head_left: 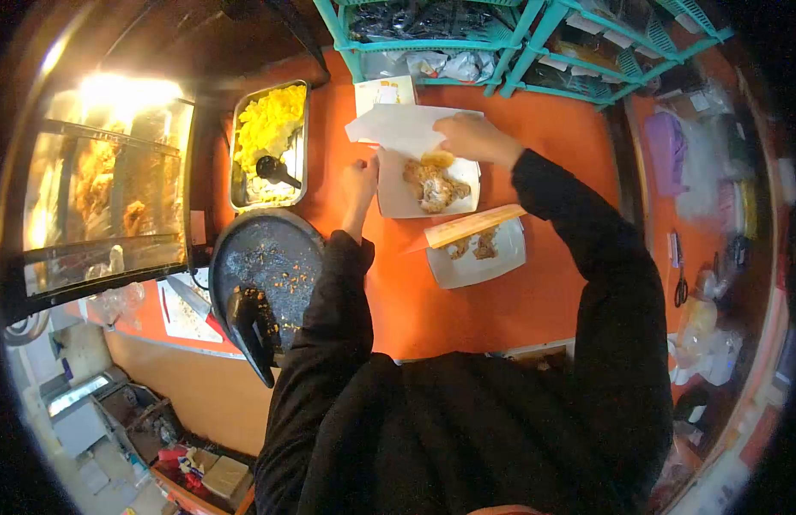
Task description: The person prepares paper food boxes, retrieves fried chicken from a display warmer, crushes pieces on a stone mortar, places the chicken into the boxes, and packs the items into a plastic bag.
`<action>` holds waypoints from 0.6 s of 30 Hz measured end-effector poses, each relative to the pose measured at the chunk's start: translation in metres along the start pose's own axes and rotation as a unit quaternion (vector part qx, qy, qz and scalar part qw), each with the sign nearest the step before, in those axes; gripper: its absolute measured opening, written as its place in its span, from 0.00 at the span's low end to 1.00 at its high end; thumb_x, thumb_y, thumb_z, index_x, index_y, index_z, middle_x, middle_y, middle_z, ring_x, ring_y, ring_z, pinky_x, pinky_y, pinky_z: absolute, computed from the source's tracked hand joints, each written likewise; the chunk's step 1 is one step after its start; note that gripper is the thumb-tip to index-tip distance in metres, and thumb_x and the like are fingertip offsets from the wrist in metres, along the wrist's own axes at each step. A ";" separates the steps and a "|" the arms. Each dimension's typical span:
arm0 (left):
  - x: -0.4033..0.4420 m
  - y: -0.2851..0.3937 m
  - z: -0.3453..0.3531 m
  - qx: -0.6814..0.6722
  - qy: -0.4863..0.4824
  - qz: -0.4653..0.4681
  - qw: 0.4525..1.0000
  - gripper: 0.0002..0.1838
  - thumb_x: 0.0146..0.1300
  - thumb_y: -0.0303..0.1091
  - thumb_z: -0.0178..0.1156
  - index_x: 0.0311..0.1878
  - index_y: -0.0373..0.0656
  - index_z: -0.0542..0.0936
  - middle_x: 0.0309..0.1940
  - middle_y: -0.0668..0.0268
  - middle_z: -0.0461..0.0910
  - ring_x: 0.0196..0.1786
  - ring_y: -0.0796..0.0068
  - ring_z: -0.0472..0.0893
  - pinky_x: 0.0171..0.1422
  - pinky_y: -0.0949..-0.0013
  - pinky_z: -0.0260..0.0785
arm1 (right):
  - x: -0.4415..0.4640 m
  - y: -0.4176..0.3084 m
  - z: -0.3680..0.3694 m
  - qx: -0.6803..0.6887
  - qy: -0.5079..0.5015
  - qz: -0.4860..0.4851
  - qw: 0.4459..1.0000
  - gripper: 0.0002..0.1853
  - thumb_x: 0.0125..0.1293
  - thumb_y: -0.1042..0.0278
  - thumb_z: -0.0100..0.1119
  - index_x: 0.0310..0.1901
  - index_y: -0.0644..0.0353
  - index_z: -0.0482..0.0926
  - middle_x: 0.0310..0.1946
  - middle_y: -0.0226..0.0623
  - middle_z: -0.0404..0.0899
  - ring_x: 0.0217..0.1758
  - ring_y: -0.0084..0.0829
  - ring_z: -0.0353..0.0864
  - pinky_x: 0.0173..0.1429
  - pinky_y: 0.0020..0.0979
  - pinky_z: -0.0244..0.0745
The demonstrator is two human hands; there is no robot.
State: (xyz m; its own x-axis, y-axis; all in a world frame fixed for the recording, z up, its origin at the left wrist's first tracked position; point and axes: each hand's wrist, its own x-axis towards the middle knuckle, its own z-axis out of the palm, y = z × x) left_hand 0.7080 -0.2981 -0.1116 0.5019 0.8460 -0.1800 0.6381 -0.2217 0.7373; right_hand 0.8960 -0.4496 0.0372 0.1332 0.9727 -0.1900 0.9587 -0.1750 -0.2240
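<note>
An open white takeaway box point(389, 193) holds pieces of fried chicken point(436, 189). Over its back part lies a sheet of white paper point(398, 124), and the raised printed lid point(385, 93) shows behind. My right hand point(475, 139) is closed on the right side of the paper, above the chicken. At the box's left back corner, my left hand point(360, 184) has its fingers curled against the edge; the exact grip is partly hidden. A second white box point(479, 273) with fried pieces stands nearer me, an orange-yellow printed lid point(475, 227) along its back.
Left of the boxes are a steel tray point(235, 193) of yellow food with a black scoop point(276, 170), and a dark round pan point(269, 249) with crumbs and black tongs point(248, 335). A lit glass display case point(106, 189) stands far left. Teal racks point(501, 77) line the back. Scissors point(680, 283) lie right.
</note>
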 end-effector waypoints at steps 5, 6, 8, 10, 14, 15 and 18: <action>0.000 0.020 -0.013 -0.211 -0.104 -0.103 0.967 0.19 0.53 0.45 0.57 0.19 0.38 0.75 0.15 0.61 0.76 0.16 0.74 0.75 0.20 0.70 0.65 | -0.033 0.021 -0.016 0.081 -0.032 -0.004 0.996 0.16 0.54 0.60 0.56 0.39 0.63 0.77 0.37 0.47 0.77 0.40 0.39 0.77 0.45 0.38 0.69; -0.002 0.029 -0.020 -0.212 -0.104 -0.105 0.966 0.19 0.53 0.45 0.57 0.19 0.38 0.75 0.15 0.61 0.76 0.16 0.74 0.75 0.20 0.70 0.65 | -0.036 0.019 -0.014 0.080 -0.035 -0.006 0.996 0.16 0.54 0.60 0.56 0.39 0.63 0.77 0.37 0.47 0.77 0.40 0.39 0.77 0.45 0.38 0.69; -0.004 0.042 -0.031 -0.227 -0.158 -0.104 0.955 0.16 0.51 0.41 0.60 0.19 0.38 0.74 0.14 0.64 0.75 0.16 0.77 0.74 0.18 0.74 0.63 | -0.042 0.015 -0.007 0.115 -0.085 0.029 0.989 0.16 0.53 0.60 0.57 0.39 0.64 0.77 0.35 0.47 0.78 0.38 0.37 0.78 0.44 0.36 0.70; -0.001 0.041 -0.022 -0.216 -0.160 -0.104 0.957 0.16 0.50 0.42 0.61 0.19 0.38 0.74 0.14 0.64 0.75 0.16 0.77 0.74 0.19 0.74 0.64 | -0.042 0.012 -0.001 0.125 -0.092 0.025 0.987 0.16 0.54 0.60 0.57 0.39 0.65 0.77 0.34 0.47 0.78 0.37 0.37 0.78 0.43 0.36 0.70; -0.005 0.013 0.006 -0.147 -0.182 -0.076 0.969 0.15 0.46 0.42 0.64 0.19 0.39 0.75 0.14 0.66 0.75 0.17 0.77 0.74 0.20 0.75 0.65 | -0.037 0.017 0.016 0.142 -0.107 0.037 0.983 0.16 0.54 0.61 0.57 0.39 0.65 0.77 0.32 0.46 0.79 0.35 0.37 0.79 0.41 0.35 0.71; -0.011 0.013 0.002 -0.147 -0.182 -0.076 0.969 0.15 0.46 0.42 0.64 0.19 0.39 0.75 0.14 0.66 0.75 0.17 0.77 0.74 0.20 0.75 0.65 | -0.038 0.017 0.015 0.142 -0.107 0.037 0.983 0.16 0.54 0.61 0.57 0.39 0.65 0.77 0.32 0.46 0.79 0.35 0.37 0.79 0.41 0.35 0.71; 0.006 -0.023 0.015 -0.044 -0.225 -0.008 0.973 0.13 0.46 0.39 0.61 0.22 0.38 0.76 0.15 0.60 0.75 0.19 0.68 0.76 0.24 0.65 0.66 | -0.049 0.021 -0.002 0.145 -0.093 0.046 0.984 0.16 0.55 0.60 0.57 0.38 0.65 0.77 0.31 0.43 0.79 0.34 0.36 0.79 0.41 0.34 0.71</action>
State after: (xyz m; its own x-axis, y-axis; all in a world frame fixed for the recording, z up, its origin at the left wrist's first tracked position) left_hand 0.7051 -0.2954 -0.1390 0.7096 0.5464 -0.4448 0.6057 -0.1505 0.7814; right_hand 0.9099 -0.5008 0.0441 0.1411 0.9111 -0.3874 0.8293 -0.3225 -0.4564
